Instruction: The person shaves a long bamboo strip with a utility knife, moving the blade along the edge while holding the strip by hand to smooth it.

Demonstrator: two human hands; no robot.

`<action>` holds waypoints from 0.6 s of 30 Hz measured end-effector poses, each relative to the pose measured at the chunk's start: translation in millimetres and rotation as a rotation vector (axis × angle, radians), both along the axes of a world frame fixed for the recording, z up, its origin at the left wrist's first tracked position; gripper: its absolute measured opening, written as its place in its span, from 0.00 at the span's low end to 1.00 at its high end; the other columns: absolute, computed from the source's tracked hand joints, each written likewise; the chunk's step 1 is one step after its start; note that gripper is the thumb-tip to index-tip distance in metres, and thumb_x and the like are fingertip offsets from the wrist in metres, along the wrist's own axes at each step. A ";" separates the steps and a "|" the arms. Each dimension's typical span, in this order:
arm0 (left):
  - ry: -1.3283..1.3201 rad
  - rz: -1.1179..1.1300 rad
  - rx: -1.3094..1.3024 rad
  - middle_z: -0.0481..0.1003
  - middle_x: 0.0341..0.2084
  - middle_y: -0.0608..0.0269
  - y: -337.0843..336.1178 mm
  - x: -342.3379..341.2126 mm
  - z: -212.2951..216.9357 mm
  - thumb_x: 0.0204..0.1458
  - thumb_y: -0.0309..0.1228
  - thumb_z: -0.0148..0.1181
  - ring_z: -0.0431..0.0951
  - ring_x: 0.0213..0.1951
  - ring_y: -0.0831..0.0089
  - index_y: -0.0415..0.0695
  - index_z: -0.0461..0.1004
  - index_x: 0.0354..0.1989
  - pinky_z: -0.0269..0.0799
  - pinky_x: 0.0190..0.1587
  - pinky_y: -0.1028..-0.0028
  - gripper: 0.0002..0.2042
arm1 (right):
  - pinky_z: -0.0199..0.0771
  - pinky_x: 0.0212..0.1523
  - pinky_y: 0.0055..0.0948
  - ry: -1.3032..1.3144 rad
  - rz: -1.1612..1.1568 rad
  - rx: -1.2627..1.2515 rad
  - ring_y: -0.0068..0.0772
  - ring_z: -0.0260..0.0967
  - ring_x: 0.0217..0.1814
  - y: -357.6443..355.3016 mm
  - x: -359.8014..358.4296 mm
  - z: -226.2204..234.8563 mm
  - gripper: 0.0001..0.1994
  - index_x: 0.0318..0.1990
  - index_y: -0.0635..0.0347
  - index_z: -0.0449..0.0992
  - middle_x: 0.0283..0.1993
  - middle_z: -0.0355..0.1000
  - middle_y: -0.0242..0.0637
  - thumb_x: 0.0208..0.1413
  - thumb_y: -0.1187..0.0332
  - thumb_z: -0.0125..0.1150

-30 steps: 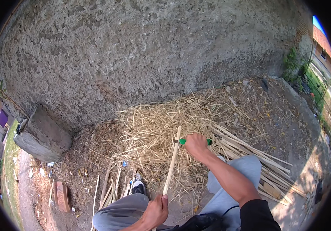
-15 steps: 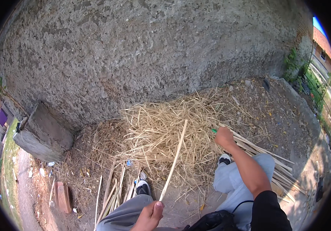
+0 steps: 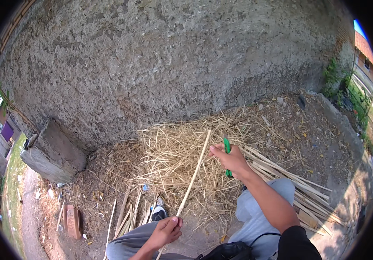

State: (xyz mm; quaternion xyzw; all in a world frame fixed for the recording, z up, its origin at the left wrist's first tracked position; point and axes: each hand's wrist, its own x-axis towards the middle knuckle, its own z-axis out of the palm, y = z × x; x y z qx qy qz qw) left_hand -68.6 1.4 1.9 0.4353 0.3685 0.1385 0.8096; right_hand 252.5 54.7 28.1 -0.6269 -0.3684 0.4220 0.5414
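Observation:
My left hand point(image 3: 165, 230) is closed around the lower part of a long pale bamboo strip point(image 3: 194, 173), which slants up and away to the right. Close to the strip's far end is my right hand point(image 3: 229, 159), its fingers wrapped around a green utility knife point(image 3: 227, 146) that stands nearly upright. The thumb and forefinger of that hand point toward the strip, apart from it as far as I can see. The knife's blade cannot be made out. Beneath both hands spreads a heap of thin pale shavings point(image 3: 173, 149) on the ground.
More split strips point(image 3: 312, 199) lie in a bundle by my right knee, and others point(image 3: 128, 216) lie by my left foot. A rough grey wall point(image 3: 173, 65) rises behind the heap. A concrete block point(image 3: 54, 151) and a reddish brick point(image 3: 71, 221) are on the left.
My right hand has moved left from beside the right-hand bundle to near the strip's far end, bringing the green utility knife upright. My left hand has shifted slightly left, still holding the strip.

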 end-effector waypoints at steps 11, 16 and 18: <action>0.175 -0.132 0.371 0.66 0.20 0.65 -3.0 35.1 -8.0 0.67 0.35 0.44 0.64 0.14 0.81 0.39 0.68 0.49 0.61 0.17 0.81 0.13 | 0.48 0.15 0.19 0.110 0.065 0.018 0.10 0.50 0.14 -6.7 6.9 -23.2 0.09 0.37 0.64 0.76 0.20 0.66 0.23 0.59 0.66 0.64; -0.147 -0.168 -0.150 0.67 0.23 0.66 -4.1 44.1 -3.5 0.68 0.37 0.41 0.62 0.14 0.82 0.38 0.66 0.51 0.60 0.17 0.81 0.15 | 0.50 0.15 0.19 0.402 0.049 0.040 0.12 0.50 0.13 -2.8 20.5 -11.7 0.08 0.38 0.63 0.75 0.20 0.66 0.26 0.61 0.67 0.60; -0.151 -0.189 -0.210 0.65 0.22 0.67 0.1 42.6 -14.0 0.68 0.38 0.40 0.61 0.15 0.82 0.37 0.66 0.49 0.59 0.18 0.80 0.15 | 0.53 0.16 0.17 0.436 0.013 0.067 0.12 0.53 0.14 -1.7 23.7 -3.9 0.09 0.40 0.64 0.75 0.27 0.75 0.36 0.63 0.66 0.57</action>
